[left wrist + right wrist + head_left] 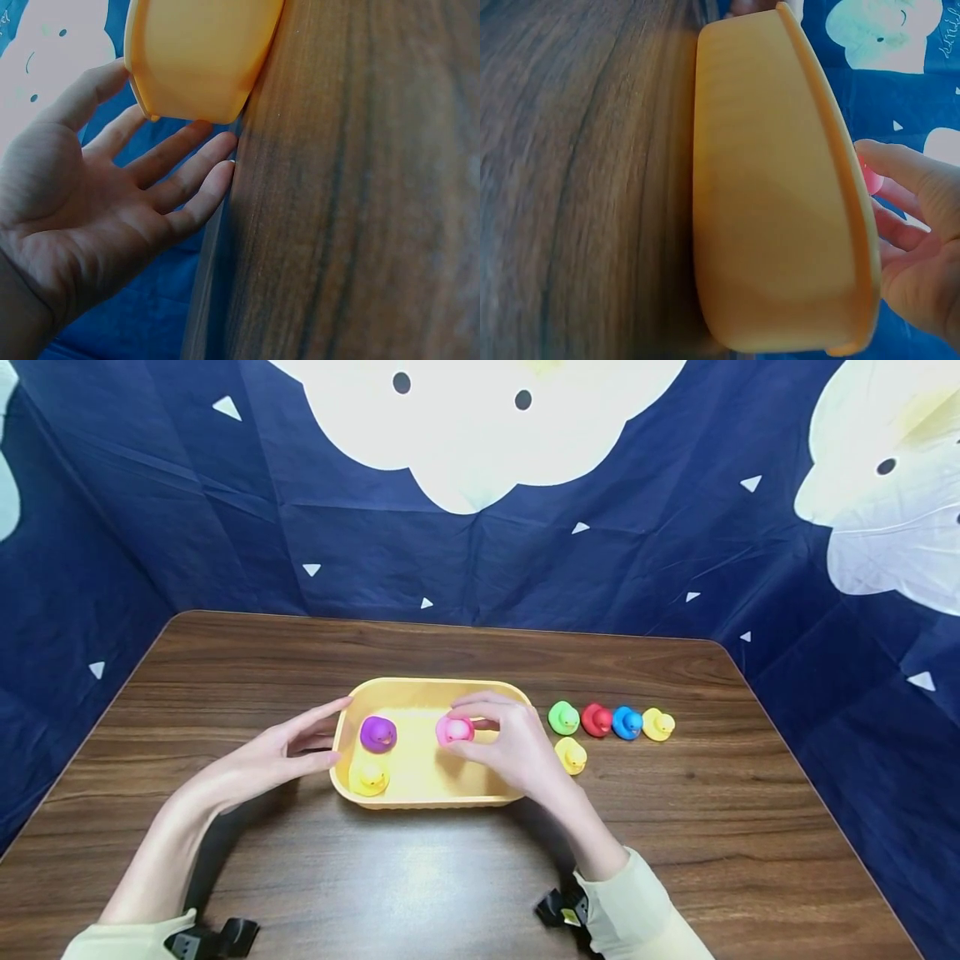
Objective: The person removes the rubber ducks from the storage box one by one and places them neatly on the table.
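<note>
In the head view a pink rubber duck [454, 731] is pinched between the thumb and fingers of my right hand [512, 745], over the yellow plastic basket [435, 800]. Whether the duck touches the basket floor I cannot tell. Inside at the left end sit a purple rubber duck [378, 734] and, just in front of it, a yellow rubber duck [369, 776]. My left hand [281, 752] touches the basket's left end with spread, fairly straight fingers. The left wrist view shows its thumb at the rim of the basket [202, 67]. The right wrist view catches a bit of pink duck [871, 178] beyond the rim.
Right of the basket stand a green duck [563, 718], a red duck [597, 720], a blue duck [627, 723] and a yellow duck [658, 725] in a row. Another yellow duck [572, 756] is nearer, close to my right wrist. A blue cloth [375, 552] hangs behind the wooden table [420, 877].
</note>
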The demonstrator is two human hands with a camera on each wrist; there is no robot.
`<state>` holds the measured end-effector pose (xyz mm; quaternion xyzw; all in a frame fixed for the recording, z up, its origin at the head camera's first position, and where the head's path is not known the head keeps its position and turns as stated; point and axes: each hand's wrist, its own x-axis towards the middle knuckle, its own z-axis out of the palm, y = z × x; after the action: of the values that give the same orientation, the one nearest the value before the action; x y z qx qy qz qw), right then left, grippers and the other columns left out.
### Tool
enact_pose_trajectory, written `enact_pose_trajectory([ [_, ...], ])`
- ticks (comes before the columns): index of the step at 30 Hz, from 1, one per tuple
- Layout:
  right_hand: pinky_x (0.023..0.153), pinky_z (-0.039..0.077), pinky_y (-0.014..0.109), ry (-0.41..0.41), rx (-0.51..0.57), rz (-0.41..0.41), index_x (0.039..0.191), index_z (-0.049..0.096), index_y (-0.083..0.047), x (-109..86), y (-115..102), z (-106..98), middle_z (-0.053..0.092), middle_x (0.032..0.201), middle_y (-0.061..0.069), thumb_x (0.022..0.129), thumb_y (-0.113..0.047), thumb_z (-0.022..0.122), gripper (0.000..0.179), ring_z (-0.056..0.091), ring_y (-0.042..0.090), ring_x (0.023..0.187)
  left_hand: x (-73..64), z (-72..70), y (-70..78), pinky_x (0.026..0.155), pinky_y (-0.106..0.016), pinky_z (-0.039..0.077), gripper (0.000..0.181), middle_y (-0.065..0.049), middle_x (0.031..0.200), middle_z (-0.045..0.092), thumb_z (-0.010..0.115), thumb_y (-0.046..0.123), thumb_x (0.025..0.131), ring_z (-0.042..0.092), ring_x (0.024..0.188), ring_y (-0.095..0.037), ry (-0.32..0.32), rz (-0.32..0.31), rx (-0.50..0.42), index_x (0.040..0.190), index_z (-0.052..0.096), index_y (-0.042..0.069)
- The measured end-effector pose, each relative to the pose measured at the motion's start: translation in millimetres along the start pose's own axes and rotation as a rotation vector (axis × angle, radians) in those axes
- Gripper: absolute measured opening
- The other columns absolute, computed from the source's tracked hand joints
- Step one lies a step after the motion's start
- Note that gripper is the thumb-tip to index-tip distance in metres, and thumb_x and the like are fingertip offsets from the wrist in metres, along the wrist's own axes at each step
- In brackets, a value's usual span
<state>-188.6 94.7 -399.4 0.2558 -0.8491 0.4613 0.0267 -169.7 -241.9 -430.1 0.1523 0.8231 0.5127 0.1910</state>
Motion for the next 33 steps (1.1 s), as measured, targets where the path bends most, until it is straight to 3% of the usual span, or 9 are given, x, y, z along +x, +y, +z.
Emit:
enact_pose_trajectory([
  [8,0.094,0.059,0.026,0.028,0.013,0.036,0.111,0.079,-0.010,-12.9,3.9,-15.4,0.074,0.116,0.002,0.079,-0.011,0.089,0.033,0.070,0.015,0.111,1.3,0.4,-1.4,0.097,-0.009,0.043,0.073,-0.013,0.168,0.033,0.065,0.027,0.102,0.043,0.147,-0.040,-0.003,0.007,0.002,0.164,0.026,0.028],
  [33,0.094,0.060,0.035,0.094,-0.085,0.044,0.114,0.079,-0.013,-32.3,12.4,-51.0,0.074,0.121,0.002,0.078,-0.014,0.091,0.038,0.070,0.016,0.112,0.4,1.2,-2.0,0.098,-0.010,0.044,0.072,-0.013,0.168,0.033,0.065,0.025,0.102,0.042,0.147,-0.041,-0.003,0.010,-0.028,0.164,0.027,0.027],
])
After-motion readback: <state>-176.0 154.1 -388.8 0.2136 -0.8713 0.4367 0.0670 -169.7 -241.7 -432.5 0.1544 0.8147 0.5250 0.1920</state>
